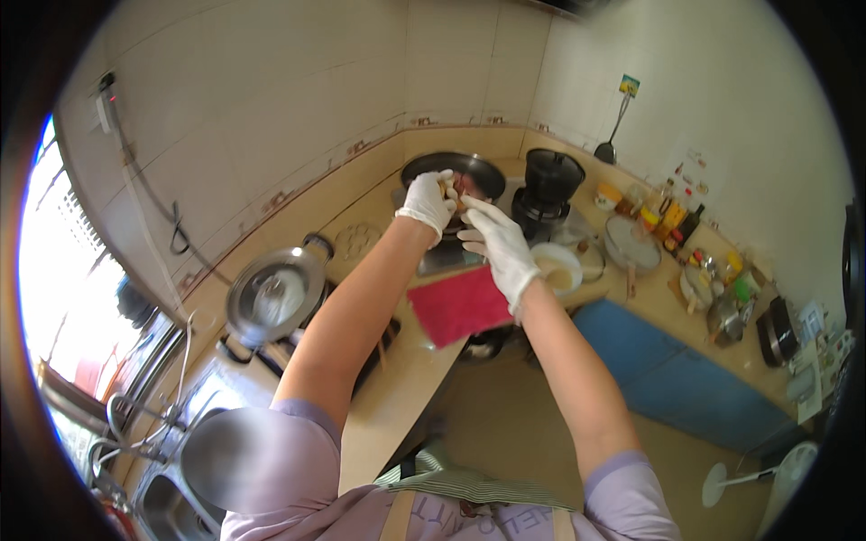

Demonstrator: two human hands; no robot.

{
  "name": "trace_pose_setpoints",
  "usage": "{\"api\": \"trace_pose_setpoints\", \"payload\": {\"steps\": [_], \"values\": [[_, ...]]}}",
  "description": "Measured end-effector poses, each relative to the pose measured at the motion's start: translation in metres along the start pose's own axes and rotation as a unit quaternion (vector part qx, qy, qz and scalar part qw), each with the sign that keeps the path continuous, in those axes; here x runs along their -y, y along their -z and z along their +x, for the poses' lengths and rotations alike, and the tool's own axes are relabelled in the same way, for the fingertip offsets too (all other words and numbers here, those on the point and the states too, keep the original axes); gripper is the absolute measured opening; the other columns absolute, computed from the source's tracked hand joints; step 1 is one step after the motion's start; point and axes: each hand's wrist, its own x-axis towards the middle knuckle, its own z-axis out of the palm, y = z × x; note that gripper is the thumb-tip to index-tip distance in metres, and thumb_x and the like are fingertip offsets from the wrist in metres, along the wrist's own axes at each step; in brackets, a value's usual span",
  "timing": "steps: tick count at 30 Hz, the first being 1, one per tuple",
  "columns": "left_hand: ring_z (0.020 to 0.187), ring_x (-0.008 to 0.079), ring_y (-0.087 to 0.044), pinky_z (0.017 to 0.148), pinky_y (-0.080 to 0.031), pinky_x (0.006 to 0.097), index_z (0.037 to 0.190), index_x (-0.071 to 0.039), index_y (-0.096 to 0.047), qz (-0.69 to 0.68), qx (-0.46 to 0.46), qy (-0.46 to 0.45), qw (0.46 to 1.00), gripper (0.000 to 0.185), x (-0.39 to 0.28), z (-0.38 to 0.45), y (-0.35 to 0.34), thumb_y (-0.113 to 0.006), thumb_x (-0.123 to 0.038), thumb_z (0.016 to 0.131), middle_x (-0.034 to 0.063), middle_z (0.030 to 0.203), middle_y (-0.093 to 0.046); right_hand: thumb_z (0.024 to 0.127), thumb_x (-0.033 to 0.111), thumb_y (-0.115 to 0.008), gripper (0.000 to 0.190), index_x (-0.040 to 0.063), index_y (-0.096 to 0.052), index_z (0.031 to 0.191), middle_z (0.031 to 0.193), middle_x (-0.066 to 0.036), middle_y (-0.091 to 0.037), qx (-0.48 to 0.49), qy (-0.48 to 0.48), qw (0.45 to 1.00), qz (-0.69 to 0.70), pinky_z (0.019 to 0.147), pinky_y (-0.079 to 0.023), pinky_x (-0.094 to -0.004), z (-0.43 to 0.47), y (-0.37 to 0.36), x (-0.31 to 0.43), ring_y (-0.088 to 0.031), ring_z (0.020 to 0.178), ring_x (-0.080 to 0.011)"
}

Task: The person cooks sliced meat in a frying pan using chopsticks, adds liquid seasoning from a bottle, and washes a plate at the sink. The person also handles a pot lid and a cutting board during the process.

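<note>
My left hand [427, 201], in a thin white glove, is raised over the near side of a dark frying pan [419, 163]. Its curled fingers hold a small yellow-brown thing [444, 189], too blurred to name. Opposite it my right hand [499, 245], gloved the same way, points its fingertips at that thing; whether they touch it is unclear. Reddish pieces of food, perhaps meat [468, 184], show in the pan beyond my fingers. Below the hands a red cloth [460, 306] lies at the counter's front edge. A white bowl of pale liquid [559, 269] stands beside my right wrist.
A lidded black pot [555, 174] occupies the right burner. Left of my forearm sits a steel pot with a glass lid [276, 297], near the sink [169, 507]. Bottles [690, 223] and a round lid [632, 243] line the right counter. A white fan [788, 470] is at lower right.
</note>
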Motion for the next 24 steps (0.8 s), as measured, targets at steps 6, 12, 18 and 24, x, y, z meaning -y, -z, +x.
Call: {"api": "trace_pose_setpoints", "payload": {"steps": [6, 12, 18, 24], "values": [[0.065, 0.022, -0.055, 0.065, -0.049, 0.0347, 0.126, -0.01, -0.063, 0.038, -0.011, -0.059, 0.997, 0.037, -0.001, 0.165, -0.019, -0.055, -0.005, 0.091, 0.0058, 0.074, -0.059, 0.093, 0.015, -0.062, 0.038, 0.011, -0.059, 0.13, 0.089, -0.002, -0.065, -0.057, -0.049, 0.997, 0.01, 0.052, -0.043, -0.0246, 0.202, 0.038, -0.018, -0.054, 0.062, -0.0089], [0.099, 0.025, -0.059, 0.088, -0.049, 0.034, 0.136, -0.005, -0.052, 0.15, 0.01, -0.055, 0.987, 0.043, -0.008, 0.247, -0.012, -0.045, 0.002, 0.094, 0.0125, 0.116, -0.061, 0.091, 0.002, -0.059, 0.021, 0.004, -0.068, 0.109, 0.093, -0.008, -0.069, -0.045, -0.085, 0.993, -0.068, 0.057, -0.053, -0.025, 0.33, 0.099, -0.049, -0.066, 0.074, -0.0155], [0.096, 0.0147, -0.062, 0.08, -0.053, 0.0266, 0.116, -0.005, -0.066, 0.305, -0.155, -0.116, 0.933, 0.024, -0.012, 0.277, -0.006, -0.062, -0.007, 0.092, 0.0066, 0.106, -0.066, 0.091, -0.001, -0.058, 0.019, 0.006, -0.07, 0.104, 0.095, -0.007, -0.069, 0.044, -0.092, 0.977, -0.188, 0.072, -0.056, -0.0254, 0.41, 0.127, -0.064, -0.065, 0.079, -0.0133], [0.083, 0.012, -0.064, 0.066, -0.056, 0.0212, 0.108, -0.001, -0.071, 0.405, -0.261, -0.165, 0.861, 0.023, -0.022, 0.305, 0.008, -0.067, -0.004, 0.086, 0.007, 0.096, -0.069, 0.077, -0.011, -0.049, 0.038, 0.009, -0.077, 0.093, 0.087, -0.009, -0.072, 0.092, -0.012, 0.982, -0.164, 0.075, -0.052, -0.0259, 0.487, 0.148, -0.095, -0.064, 0.079, -0.0156]]}}
